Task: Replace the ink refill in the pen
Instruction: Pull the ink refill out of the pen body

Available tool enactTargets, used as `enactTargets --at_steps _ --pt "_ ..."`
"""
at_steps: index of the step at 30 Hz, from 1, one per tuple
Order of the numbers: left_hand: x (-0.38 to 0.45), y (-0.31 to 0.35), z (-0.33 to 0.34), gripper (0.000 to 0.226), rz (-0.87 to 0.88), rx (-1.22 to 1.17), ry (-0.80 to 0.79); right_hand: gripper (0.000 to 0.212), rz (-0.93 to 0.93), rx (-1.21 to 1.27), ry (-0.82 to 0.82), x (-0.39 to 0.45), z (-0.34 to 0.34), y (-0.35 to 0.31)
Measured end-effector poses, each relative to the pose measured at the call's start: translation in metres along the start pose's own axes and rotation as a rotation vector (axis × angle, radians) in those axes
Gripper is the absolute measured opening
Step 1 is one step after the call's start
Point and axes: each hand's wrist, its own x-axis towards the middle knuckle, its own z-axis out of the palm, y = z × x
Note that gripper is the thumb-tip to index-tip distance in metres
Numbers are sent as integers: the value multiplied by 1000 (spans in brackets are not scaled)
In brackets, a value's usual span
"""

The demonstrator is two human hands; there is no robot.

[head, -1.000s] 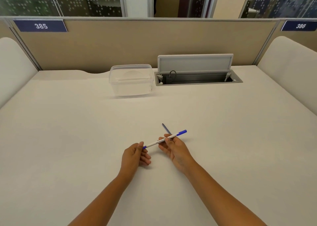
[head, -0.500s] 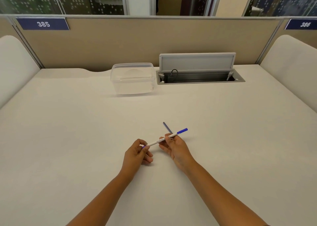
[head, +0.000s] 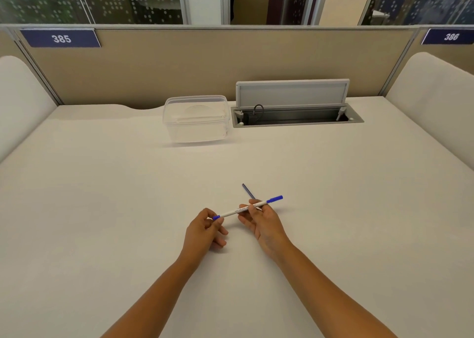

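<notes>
Pen (head: 247,207) hangs level above the desk (head: 102,209), the right hand (head: 261,222) pinching its white barrel mid-length while the left hand (head: 205,228) closes thumb and finger on the blue tip end, probably to twist it off. A thin dark refill (head: 248,190) pokes up just behind the right grip, apparently kept ready for the swap

Both hands, left (head: 205,231) and right (head: 264,224), apparently pinch closed, forearms converging.
</notes>
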Motion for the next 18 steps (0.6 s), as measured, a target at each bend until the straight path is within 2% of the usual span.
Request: enactTargets --at_steps 7,12,13,18 --pt "-4 6 2 36 -9 23 -77 6 -13 20 -9 2 -1 2" --pt "-1 9 3 59 -105 16 -123 7 -17 22 -9 2 -2 2" --pt "1 9 3 57 -112 21 -118 6 -26 24 -8 2 -2 2" --pt "1 -1 0 19 3 -1 -36 6 -51 -3 17 0 1 2"
